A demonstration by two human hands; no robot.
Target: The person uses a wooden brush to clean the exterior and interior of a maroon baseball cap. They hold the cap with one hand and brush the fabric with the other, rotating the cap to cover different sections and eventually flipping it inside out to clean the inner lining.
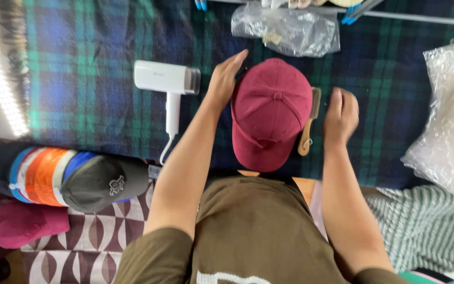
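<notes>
Nearest me: my olive-brown shirt [253, 231] fills the bottom of the view, both bare forearms reaching out from it over the work surface.
Beside my left arm: a row of stacked caps [61, 176] lies on its side — the end one is dark grey, with orange, white and blue ones nested behind it. A loose pink cap [19, 223] sits below them on a patterned maroon-and-white cloth [90, 242].
Beside my right arm: a green-and-white striped fabric [426, 226] is bunched at the edge.
Maroon cap: the maroon baseball cap [271, 113] rests crown-up on the blue-and-green plaid blanket [80, 79], straight ahead of me between my two hands, its brim pointing back at my chest.
Left hand: my left hand [224, 79] lies flat and open against the cap's left side, fingers stretched along the crown — touching, not gripping.
Right hand: my right hand [341, 113] is curled loosely just right of the cap; it holds nothing.
Brush: a wooden-handled brush [309, 121] lies on the blanket in the gap between the cap and my right hand, just beside both.
Left of the cap: a white hair dryer [166, 84] lies flat, its cord trailing toward me.
Farther back: a crumpled clear plastic bag [287, 29] sits beyond the cap.
Far right: a large clear bag [450, 115] of pale material.
</notes>
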